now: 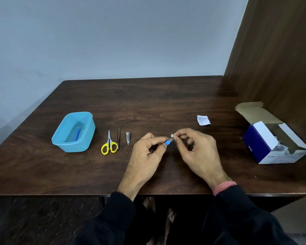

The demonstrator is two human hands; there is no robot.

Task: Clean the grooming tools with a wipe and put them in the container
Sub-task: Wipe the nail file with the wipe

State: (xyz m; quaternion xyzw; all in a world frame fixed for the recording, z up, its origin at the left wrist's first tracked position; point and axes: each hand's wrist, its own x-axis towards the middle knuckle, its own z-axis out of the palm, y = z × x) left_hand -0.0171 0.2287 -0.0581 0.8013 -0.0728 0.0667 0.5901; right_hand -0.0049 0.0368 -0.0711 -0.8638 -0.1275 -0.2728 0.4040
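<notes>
Your left hand [145, 152] pinches the blue handle of a small grooming tool [167, 142] at table centre, while your right hand [196, 147] pinches a small white wipe [172, 135] around its tip. At nine o'clock lie the steel nail clipper [128, 138], thin tweezers [118, 138], yellow-handled scissors [109, 144], then the light-blue plastic container [74, 131] holding a blue tool [77, 133].

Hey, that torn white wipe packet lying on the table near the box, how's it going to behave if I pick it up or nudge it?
The wipe packet looks thin and crinkled, so probably very light and floppy. Lying flat on the table, it will likely slide, not roll.
</notes>
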